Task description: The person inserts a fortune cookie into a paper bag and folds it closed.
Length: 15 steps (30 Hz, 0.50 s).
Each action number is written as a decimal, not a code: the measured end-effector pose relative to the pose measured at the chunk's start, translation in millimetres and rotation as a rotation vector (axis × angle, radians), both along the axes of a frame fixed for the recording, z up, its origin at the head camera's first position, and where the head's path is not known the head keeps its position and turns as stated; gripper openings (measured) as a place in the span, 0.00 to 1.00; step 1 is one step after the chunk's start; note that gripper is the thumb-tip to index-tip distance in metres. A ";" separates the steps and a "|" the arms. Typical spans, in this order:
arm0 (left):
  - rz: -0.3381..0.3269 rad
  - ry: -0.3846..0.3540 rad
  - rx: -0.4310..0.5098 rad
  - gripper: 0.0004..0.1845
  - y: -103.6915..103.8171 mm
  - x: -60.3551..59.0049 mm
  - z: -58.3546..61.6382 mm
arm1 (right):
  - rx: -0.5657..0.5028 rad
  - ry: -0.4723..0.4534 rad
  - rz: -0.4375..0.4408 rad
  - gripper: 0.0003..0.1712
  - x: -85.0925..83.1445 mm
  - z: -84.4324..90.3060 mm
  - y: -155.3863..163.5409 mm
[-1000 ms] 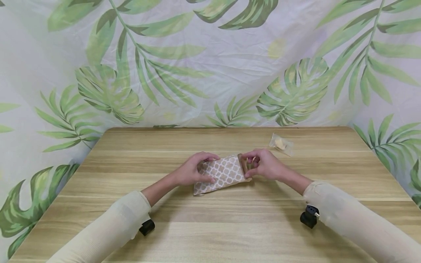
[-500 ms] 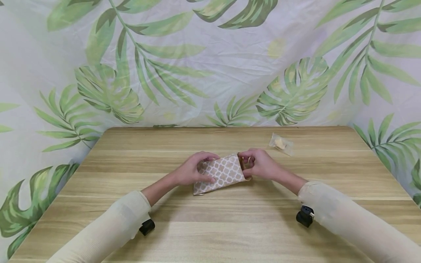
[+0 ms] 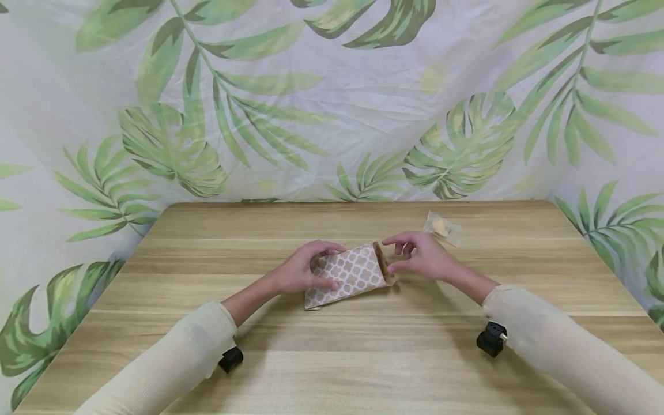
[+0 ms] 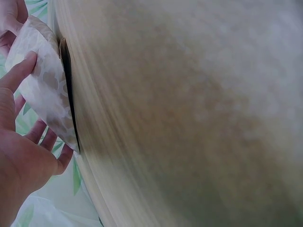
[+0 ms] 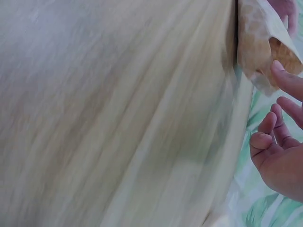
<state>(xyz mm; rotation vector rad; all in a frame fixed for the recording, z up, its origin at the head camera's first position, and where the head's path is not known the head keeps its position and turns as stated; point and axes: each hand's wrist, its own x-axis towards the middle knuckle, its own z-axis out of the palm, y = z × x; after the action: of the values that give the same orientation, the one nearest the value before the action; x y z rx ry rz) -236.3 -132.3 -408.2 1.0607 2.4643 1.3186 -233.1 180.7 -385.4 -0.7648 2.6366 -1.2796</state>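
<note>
A flat paper bag (image 3: 353,268) with a brown and white lattice print lies slanted in the middle of the table, its mouth parted at the right end. Brown inner paper shows at that mouth in the right wrist view. My left hand (image 3: 302,268) holds the bag's left part, thumb on the printed face; in the left wrist view the bag (image 4: 45,80) sits between thumb and fingers. My right hand (image 3: 422,256) is just right of the mouth, thumb and forefinger spread and the other fingers loosely bent, holding nothing. Whether its thumb touches the bag's edge I cannot tell.
A small clear packet (image 3: 442,229) with pale pieces inside lies beyond my right hand. The wood-grain table (image 3: 332,369) ends at a leaf-printed cloth (image 3: 363,115) hanging behind it. Each sleeve cuff carries a small black device.
My right hand's fingers went into the bag's mouth, then drew back to the right and spread apart. The mouth now looks wider. My left hand stays in place on the bag.
</note>
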 end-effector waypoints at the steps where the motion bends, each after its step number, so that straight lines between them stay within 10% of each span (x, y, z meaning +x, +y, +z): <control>1: 0.001 -0.001 0.001 0.38 -0.1 0.0 -0.2 | -0.003 -0.001 -0.002 0.30 -0.4 -0.3 2.5; 15: 0.002 0.001 0.005 0.38 -0.3 0.3 0.4 | 0.063 0.033 -0.119 0.25 -8.5 7.8 38.9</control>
<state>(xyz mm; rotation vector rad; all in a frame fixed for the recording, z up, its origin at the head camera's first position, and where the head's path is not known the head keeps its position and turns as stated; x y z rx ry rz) -236.0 -132.6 -407.8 1.0606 2.4649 1.3255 -241.7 219.6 -377.7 -0.6340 2.7718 -1.2150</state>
